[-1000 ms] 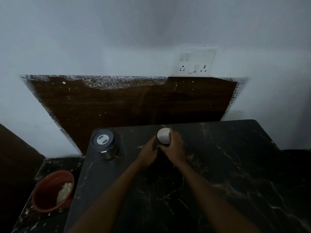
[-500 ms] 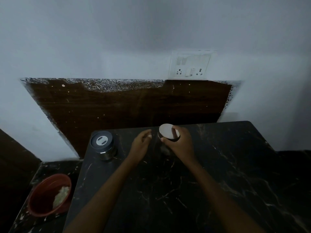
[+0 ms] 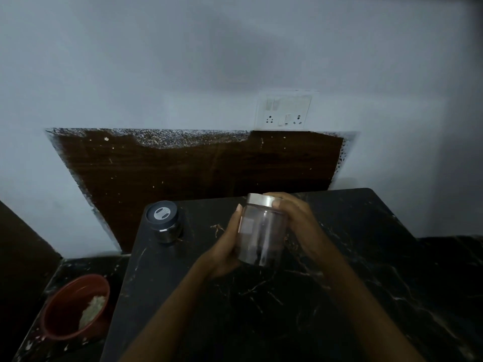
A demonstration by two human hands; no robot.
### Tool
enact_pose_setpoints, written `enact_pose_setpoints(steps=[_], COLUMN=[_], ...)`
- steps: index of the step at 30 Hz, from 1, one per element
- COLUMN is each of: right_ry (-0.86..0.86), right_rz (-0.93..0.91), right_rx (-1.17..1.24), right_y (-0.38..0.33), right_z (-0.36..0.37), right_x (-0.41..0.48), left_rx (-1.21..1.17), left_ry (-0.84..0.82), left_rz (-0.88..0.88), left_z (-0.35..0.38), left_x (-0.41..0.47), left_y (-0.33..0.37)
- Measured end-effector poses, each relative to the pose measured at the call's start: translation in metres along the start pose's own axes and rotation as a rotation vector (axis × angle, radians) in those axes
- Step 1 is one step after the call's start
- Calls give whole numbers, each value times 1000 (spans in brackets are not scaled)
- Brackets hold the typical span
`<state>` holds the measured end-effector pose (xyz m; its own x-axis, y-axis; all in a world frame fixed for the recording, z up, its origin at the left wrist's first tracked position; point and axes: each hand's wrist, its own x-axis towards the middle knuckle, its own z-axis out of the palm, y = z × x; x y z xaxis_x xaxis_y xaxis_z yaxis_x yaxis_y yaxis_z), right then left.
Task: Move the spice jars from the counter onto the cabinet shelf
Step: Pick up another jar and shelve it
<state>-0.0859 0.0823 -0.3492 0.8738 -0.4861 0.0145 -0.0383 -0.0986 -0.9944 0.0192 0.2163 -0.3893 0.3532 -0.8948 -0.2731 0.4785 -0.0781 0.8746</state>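
Above the black marble counter (image 3: pixel 339 296) by a grey wall (image 3: pixel 156 61), the left hand (image 3: pixel 226 253) and right hand (image 3: pixel 298 220) both grasp a clear silver-lidded jar (image 3: pixel 262 236).

A red bowl (image 3: pixel 75 308) sits low at the left on a dark marbled ledge (image 3: pixel 78 265) — something pale lies inside it. Behind, a brown wooden panel (image 3: pixel 198 165) leans against the grey wall (image 3: pixel 156 61), with a white socket plate (image 3: pixel 286 109) just above its right end.
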Motion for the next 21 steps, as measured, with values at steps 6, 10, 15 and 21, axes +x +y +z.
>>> enact_pose_setpoints(steps=[6, 10, 15, 21], right_ry=[160, 368, 331, 323], right_rz=[35, 5, -8, 39], right_rx=[80, 16, -56, -150], right_y=[-9, -5, -1, 2], right_z=[9, 21, 41, 41], right_x=[-24, -50, -74, -76], left_rx=[-133, -140, -45, -25], left_ry=[-58, -7, 16, -12], left_rz=[23, 82, 133, 160], left_z=[24, 31, 35, 43], left_x=[-15, -19, -22, -29], left_y=[6, 9, 9, 8])
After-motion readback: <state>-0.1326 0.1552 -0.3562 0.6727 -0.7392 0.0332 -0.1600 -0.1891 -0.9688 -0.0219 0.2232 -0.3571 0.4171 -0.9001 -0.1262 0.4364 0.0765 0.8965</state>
